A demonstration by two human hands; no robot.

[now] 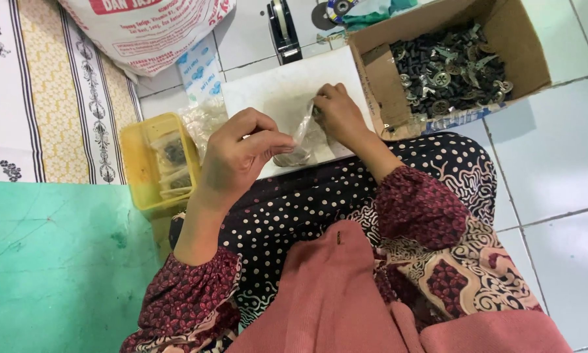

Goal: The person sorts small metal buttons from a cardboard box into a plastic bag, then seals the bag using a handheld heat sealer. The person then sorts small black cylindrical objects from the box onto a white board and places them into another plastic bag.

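Filling step: left hand (241,153) pinches small clear plastic bag (299,140) open on white board (274,85); right hand (338,114) feeds parts, grip unclear. Next: sealing needs steady fingers.

I'm watching through a single camera riding on the person's head, and it's looking almost straight down over the lap. It's sitting close, so the left hand (238,157) and right hand (338,114) are filling the middle. The white board (274,85) is lying just ahead, the cardboard box (516,39) is running off the top right, the tiled floor (555,163) is spreading around.
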